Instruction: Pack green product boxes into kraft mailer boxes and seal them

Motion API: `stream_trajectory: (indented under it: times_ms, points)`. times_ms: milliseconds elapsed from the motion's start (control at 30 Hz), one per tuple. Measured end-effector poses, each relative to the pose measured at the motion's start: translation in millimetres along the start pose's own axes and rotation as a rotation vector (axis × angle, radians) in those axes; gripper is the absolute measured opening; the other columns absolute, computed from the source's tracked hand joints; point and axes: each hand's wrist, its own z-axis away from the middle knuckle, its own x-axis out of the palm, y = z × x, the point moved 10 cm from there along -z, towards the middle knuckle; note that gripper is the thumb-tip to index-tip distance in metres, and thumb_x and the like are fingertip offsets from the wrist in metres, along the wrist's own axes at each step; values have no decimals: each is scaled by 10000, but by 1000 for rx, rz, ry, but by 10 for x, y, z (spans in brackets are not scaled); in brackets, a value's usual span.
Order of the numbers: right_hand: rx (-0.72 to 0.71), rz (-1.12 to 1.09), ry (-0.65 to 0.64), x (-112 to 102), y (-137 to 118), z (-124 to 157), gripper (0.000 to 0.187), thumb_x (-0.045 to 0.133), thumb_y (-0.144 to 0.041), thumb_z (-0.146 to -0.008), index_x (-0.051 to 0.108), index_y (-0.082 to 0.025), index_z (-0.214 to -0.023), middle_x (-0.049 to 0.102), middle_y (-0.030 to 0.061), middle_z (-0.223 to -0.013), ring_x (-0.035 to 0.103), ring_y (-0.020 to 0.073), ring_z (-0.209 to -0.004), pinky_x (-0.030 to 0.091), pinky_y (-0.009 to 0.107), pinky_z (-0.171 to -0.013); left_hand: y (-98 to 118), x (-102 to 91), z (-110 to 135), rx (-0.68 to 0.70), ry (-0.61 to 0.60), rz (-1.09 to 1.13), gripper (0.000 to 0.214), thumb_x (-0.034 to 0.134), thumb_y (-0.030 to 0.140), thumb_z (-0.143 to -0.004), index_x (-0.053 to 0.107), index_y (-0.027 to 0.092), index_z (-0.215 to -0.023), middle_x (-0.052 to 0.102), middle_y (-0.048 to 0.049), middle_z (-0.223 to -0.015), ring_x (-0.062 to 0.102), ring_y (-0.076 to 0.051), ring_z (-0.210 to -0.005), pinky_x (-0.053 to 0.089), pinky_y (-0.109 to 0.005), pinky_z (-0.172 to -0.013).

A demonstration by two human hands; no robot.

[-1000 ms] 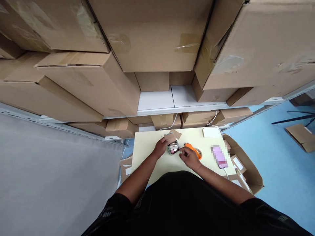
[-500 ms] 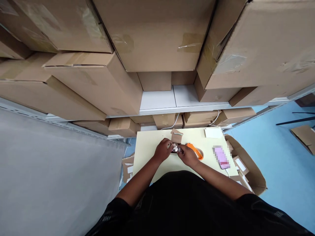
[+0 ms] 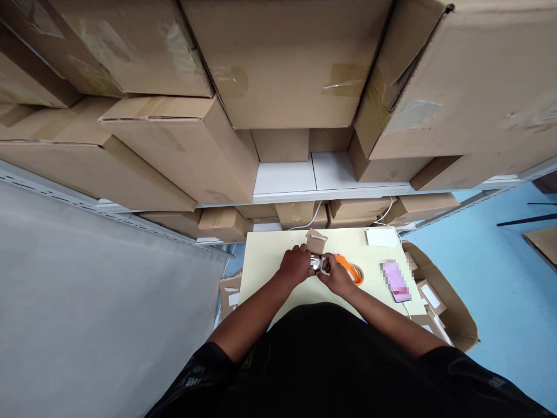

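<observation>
Between my two hands, over the pale yellow table (image 3: 278, 247), is a small shiny silver object (image 3: 315, 263) with a rounded surface; its kind is not clear. My left hand (image 3: 296, 265) curls round its left side, fingers bent. From the right, my right hand (image 3: 338, 277) pinches its edge with thumb and fingertips. Just beyond the hands lies a small brown cardboard piece (image 3: 315, 244) with a thin pale strip on it. An orange tape dispenser (image 3: 343, 264) with a tape roll lies right beside my right hand.
A purple-pink phone-like item (image 3: 395, 281), partly blurred, and a white flat item (image 3: 382, 237) lie on the table's right side. An open carton (image 3: 456, 307) with small boxes stands right of the table. Shelves of large cardboard boxes (image 3: 287, 69) rise in front; a grey wall (image 3: 108, 302) is at left.
My left hand has shifted round the silver object and covers more of its left side. My right hand stays at its right edge. The whole view has moved slightly.
</observation>
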Motion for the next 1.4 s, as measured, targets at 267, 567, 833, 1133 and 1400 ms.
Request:
stream_trajectory:
  times_ms: [267,567,833,1133,1400]
  points:
    - [-28,1,-55,46,103,-31,788,857,-314,-693,473,-276,-1381,642,45,-1150,648,221,-954,531,372,-830,131,88,-102,-14,-33,-94,395,897,250,-657,744,181,-1013,639,-204,-1194,590,-439,-1189,471,-523,-1007]
    - [0,220,-158,137,70,-58,684,838,-199,-744,485,-256,-1328,731,70,-1119,716,255,-986,516,359,-855,121,-124,112,-77,-36,-90,690,757,412,-728,587,152,-1345,722,-179,-1233,696,-382,-1127,569,-447,-910]
    - [-90,280,-89,144,-51,-200,688,802,-223,-772,469,-237,-1373,713,120,-1269,696,288,-1143,516,397,-941,392,-798,473,152,426,80,399,793,205,-634,628,209,-998,508,-205,-1525,412,-432,-1500,415,-556,-1210]
    - [29,260,-97,96,-52,-265,761,836,-274,-771,456,-225,-1429,711,149,-1295,702,325,-1134,518,425,-921,337,-1177,658,35,382,579,567,781,228,-681,548,233,-1197,723,-58,-1131,712,-236,-972,591,-360,-842]
    - [-132,77,-15,-250,-279,-41,985,850,-441,-722,397,-254,-1576,473,170,-1606,443,391,-1490,374,598,-1203,308,-1389,655,6,390,676,524,784,335,-742,611,214,-1222,745,-62,-1143,709,-252,-1011,565,-371,-891]
